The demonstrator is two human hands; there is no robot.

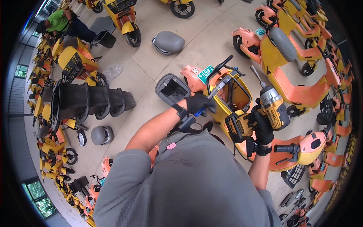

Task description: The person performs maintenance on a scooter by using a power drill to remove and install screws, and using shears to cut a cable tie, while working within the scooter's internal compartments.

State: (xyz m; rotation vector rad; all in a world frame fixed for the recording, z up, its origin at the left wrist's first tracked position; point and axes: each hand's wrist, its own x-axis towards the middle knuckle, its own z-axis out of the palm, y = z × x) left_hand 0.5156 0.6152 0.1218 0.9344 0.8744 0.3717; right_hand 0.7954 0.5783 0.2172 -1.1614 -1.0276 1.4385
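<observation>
My right hand (pixel 263 126), in a black glove, grips a yellow and black cordless impact driver (pixel 279 112) by its handle. A long metal socket bit (pixel 258 76) points up and away from it. My left hand (pixel 199 104), also gloved, is closed around a hand tool (pixel 218 90) with a blue handle end and a grey metal shaft; its exact kind is unclear. That tool reaches over the rim of a yellow and orange scooter (pixel 219 113) with its seat off and its inner cavity open. A black rear rail (pixel 220 65) rises by the green plate (pixel 205 74).
A grey seat (pixel 168 41) and an open dark grey bin (pixel 172 89) lie on the floor beyond the scooter. Stacked black bins (pixel 94 100) stand left. Another scooter (pixel 278 56) is close at right. A person in green (pixel 58 20) bends at far left.
</observation>
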